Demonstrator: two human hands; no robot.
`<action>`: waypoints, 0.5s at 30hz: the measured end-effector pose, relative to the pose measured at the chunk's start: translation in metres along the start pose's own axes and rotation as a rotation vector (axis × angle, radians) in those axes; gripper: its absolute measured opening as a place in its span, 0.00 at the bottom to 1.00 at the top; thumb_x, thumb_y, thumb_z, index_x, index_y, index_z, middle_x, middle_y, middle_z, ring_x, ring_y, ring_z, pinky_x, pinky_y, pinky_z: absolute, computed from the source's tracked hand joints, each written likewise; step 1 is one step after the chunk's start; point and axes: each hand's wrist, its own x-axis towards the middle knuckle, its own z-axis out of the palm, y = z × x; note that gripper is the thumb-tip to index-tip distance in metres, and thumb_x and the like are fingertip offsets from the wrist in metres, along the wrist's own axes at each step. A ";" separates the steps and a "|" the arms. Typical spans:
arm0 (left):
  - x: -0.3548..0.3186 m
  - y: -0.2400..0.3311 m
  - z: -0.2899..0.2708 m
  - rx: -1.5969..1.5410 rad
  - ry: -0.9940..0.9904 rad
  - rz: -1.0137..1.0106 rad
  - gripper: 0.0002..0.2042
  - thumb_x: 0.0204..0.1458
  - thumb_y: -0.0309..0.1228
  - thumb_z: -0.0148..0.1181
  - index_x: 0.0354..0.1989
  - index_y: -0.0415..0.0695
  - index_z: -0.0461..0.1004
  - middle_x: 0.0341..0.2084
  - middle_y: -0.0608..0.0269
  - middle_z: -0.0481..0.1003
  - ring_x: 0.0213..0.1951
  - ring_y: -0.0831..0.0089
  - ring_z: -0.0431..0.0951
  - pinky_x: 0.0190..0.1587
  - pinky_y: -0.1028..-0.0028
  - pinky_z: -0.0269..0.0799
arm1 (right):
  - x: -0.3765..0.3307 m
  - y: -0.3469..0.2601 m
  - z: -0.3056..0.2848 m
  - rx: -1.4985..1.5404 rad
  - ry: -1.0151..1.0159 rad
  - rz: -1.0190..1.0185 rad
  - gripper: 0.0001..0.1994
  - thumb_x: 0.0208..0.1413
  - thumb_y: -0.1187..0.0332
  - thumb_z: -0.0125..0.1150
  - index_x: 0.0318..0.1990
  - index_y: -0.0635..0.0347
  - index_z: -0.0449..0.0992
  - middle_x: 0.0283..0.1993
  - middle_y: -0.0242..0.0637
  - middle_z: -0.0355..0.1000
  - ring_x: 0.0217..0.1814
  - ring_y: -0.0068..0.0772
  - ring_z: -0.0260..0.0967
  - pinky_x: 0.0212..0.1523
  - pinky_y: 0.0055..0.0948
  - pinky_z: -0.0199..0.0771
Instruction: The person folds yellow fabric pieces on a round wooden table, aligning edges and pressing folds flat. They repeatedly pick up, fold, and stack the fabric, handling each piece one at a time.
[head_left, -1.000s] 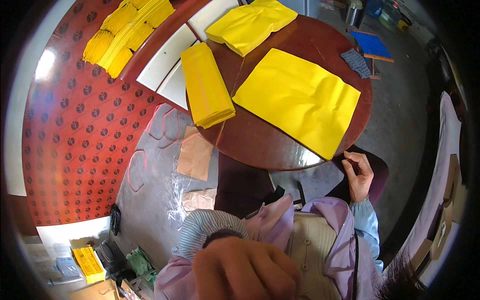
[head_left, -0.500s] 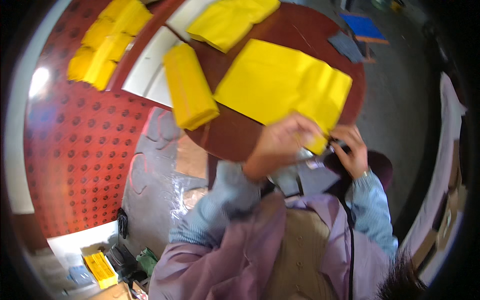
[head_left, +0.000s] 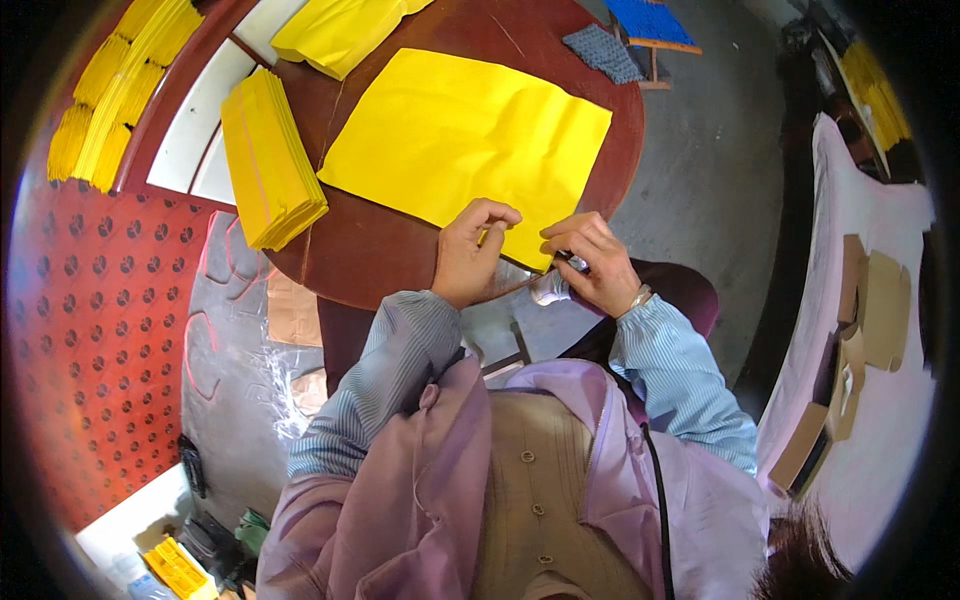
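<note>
A large yellow sheet-like piece (head_left: 460, 140), perhaps a flat bag, lies over the round dark-red table (head_left: 350, 260), its near corner at the table's front edge. My left hand (head_left: 470, 250) is at that near edge, fingers curled toward the thumb; what they pinch, if anything, is too small to tell. Just right of the corner, my right hand (head_left: 595, 262) bends its fingers, fingertips against the yellow piece. Something small and dark shows between its thumb and fingers, but I cannot make it out.
A thick folded yellow stack (head_left: 270, 160) stands at the table's left. Another yellow piece (head_left: 345, 35) lies behind. More yellow bundles (head_left: 125, 85) are at far left. A blue-topped stool (head_left: 650, 22) stands beyond the table; open cardboard boxes (head_left: 850, 370) rest on a pale cloth at right.
The whole view has shifted, so the table and yellow pieces appear farther left. My left hand, blurred and over the corner before, has drawn back left of it. My right hand stays by the corner.
</note>
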 end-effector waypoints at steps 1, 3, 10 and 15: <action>0.003 -0.001 -0.002 -0.042 -0.008 0.022 0.08 0.65 0.17 0.53 0.46 0.37 0.78 0.44 0.62 0.80 0.49 0.74 0.79 0.57 0.75 0.72 | 0.003 0.002 0.000 -0.005 -0.006 -0.008 0.13 0.52 0.78 0.68 0.46 0.58 0.79 0.50 0.37 0.77 0.56 0.43 0.72 0.57 0.40 0.76; 0.007 0.001 -0.004 -0.083 -0.013 -0.034 0.09 0.65 0.17 0.53 0.47 0.38 0.78 0.44 0.62 0.80 0.50 0.75 0.79 0.57 0.74 0.72 | 0.009 0.006 0.000 -0.015 -0.006 -0.015 0.14 0.53 0.77 0.68 0.47 0.58 0.80 0.48 0.38 0.77 0.55 0.43 0.73 0.57 0.40 0.75; -0.002 0.021 -0.002 0.181 0.069 0.245 0.10 0.57 0.14 0.55 0.42 0.39 0.80 0.44 0.55 0.81 0.51 0.62 0.80 0.57 0.70 0.73 | 0.017 0.009 -0.006 0.045 -0.050 -0.005 0.14 0.52 0.77 0.69 0.48 0.58 0.84 0.51 0.38 0.79 0.56 0.43 0.74 0.59 0.41 0.75; -0.002 0.017 -0.018 0.572 0.074 0.564 0.14 0.46 0.13 0.58 0.39 0.42 0.80 0.44 0.54 0.80 0.51 0.50 0.77 0.56 0.60 0.72 | 0.014 0.007 -0.002 -0.008 -0.015 -0.026 0.14 0.52 0.76 0.68 0.47 0.57 0.85 0.52 0.38 0.79 0.58 0.43 0.73 0.60 0.43 0.74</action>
